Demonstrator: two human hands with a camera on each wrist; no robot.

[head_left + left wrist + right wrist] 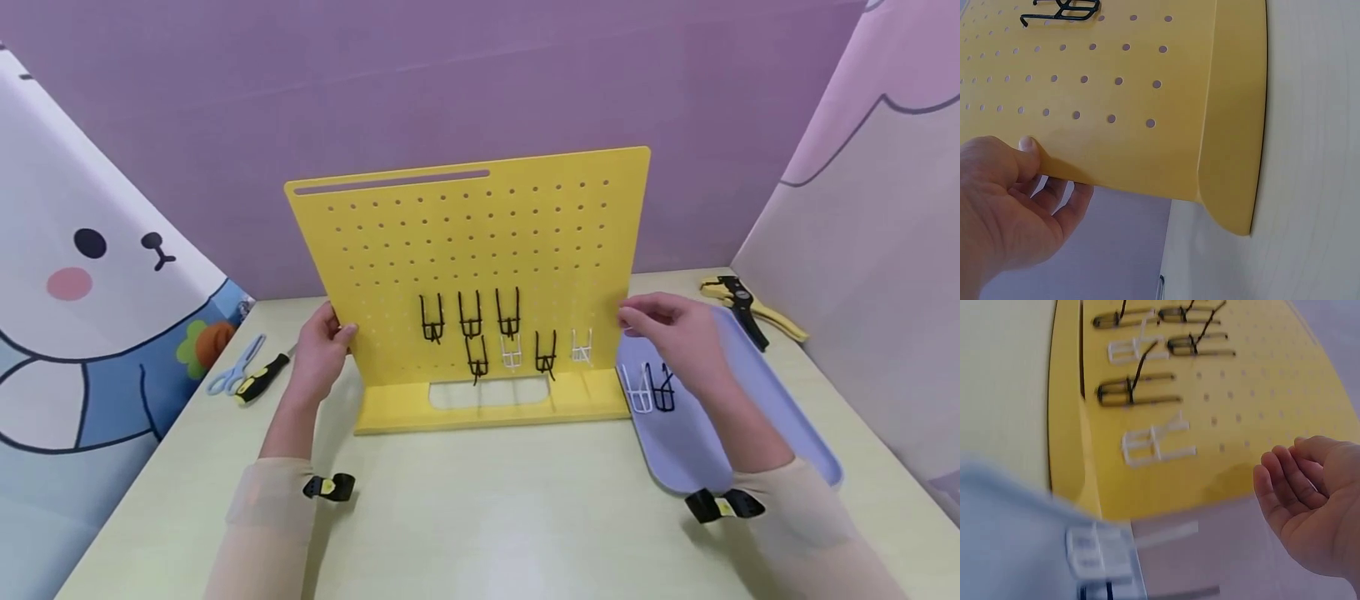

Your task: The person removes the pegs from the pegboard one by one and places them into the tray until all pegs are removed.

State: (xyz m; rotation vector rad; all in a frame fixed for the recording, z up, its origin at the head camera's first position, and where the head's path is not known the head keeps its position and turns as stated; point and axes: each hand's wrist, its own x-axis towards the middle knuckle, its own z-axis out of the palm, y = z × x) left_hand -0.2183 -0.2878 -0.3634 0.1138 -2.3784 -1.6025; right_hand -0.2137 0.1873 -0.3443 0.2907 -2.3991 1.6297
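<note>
A yellow pegboard [480,242] stands upright on its base on the table, with several black and white wire hooks on its lower part, among them a black hook [545,354] and a white hook [581,346]. My left hand [322,346] grips the board's left edge, thumb on the front face and fingers behind, as the left wrist view shows. Close to the right edge is my right hand [671,333]; in the right wrist view its fingers are loosely curled with nothing held, seemingly just off the board.
On the right, a lavender tray [690,450] holds a white hook [639,390] and a black hook [663,390]. Yellow-and-black pliers [742,304] lie behind it. At the left are light-blue scissors [238,367] and a screwdriver [262,379]. A purple backdrop [465,83] rises behind.
</note>
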